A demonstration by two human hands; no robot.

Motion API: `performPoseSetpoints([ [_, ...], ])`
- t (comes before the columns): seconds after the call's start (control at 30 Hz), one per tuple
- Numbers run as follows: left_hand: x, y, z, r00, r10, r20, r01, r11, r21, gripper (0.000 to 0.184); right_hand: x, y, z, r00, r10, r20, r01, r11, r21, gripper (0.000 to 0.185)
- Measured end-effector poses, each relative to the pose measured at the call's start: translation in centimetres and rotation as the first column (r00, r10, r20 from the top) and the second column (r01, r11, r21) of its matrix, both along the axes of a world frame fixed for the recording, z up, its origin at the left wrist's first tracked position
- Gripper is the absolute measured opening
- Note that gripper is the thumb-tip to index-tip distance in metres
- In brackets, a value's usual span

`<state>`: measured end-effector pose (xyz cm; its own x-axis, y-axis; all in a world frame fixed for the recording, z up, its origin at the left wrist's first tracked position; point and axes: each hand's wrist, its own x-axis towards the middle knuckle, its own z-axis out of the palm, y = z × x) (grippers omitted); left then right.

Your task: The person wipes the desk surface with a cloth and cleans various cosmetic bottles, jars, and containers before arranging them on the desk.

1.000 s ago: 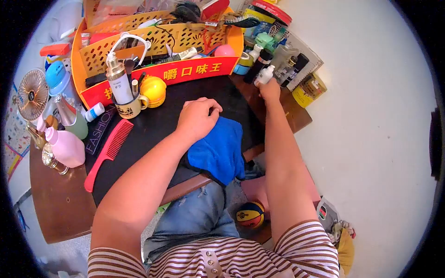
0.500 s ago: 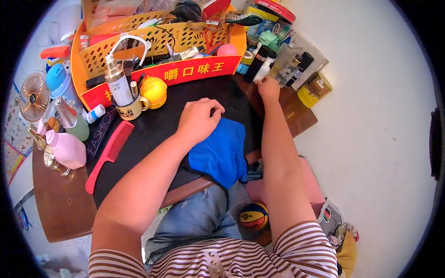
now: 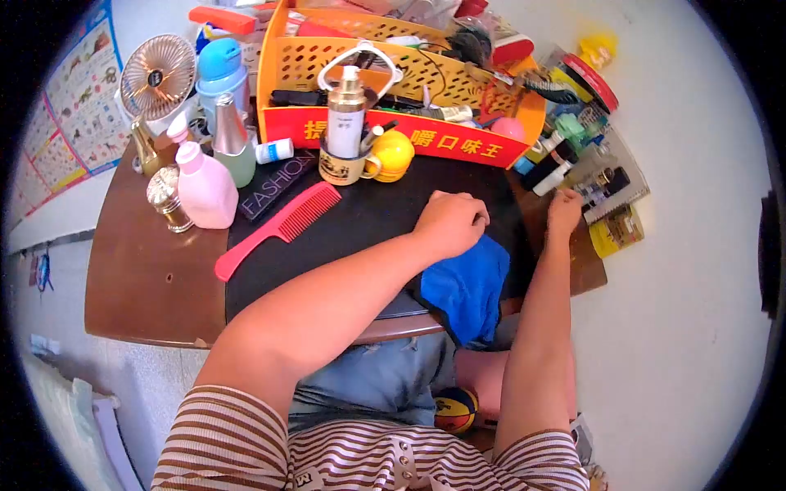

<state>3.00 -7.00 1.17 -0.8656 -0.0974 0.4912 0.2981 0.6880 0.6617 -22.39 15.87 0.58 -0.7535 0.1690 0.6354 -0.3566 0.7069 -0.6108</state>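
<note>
My left hand rests on the black mat, fingers curled over the upper end of a blue cloth. The cloth spreads from under the hand and hangs over the table's front edge. Over at the table's right side, my right hand has its fingers closed at the near end of a small white bottle. The fingertips are partly hidden. A black bottle lies alongside the white one, with clear bottles to the right.
An orange basket crammed with items stands at the back. Before it are a mug holding a pump bottle and a yellow round container. A red comb, pink bottle and small fan are leftward. A yellow-labelled jar sits far right.
The view has swung left, so the table and both hands appear farther right. Both hands keep nearly the same places, the left on the cloth and the right by the white bottle.
</note>
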Motion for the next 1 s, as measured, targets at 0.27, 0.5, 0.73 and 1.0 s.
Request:
performPoseSetpoints([
  [0.27, -0.2, 0.4, -0.1, 1.0, -0.012, 0.006, 0.012, 1.0, -0.015, 0.016, 11.5, -9.0, 7.3, 0.799, 0.551, -0.24, -0.544, 0.833, 0.098, 0.02],
  [0.5, -2.3, 1.2, -3.6, 0.967, 0.113, -0.229, -0.104, 0.993, 0.054, 0.025, 20.6, -20.9, 8.3, 0.396, 0.83, 0.394, -0.918, 0.339, 0.206, 0.026],
  [0.73, -3.2, 0.7, -5.0, 0.956, -0.109, -0.271, 0.123, 0.992, 0.034, 0.013, 24.0, -23.7, 8.5, 0.641, 0.679, 0.358, -0.739, 0.42, 0.527, 0.025],
  [1.0, -2.1, 0.8, -3.1, 0.979, -0.098, -0.178, 0.099, 0.995, -0.005, 0.013, 25.6, -22.9, 8.0, 0.781, 0.535, 0.323, -0.587, 0.45, 0.673, 0.027],
])
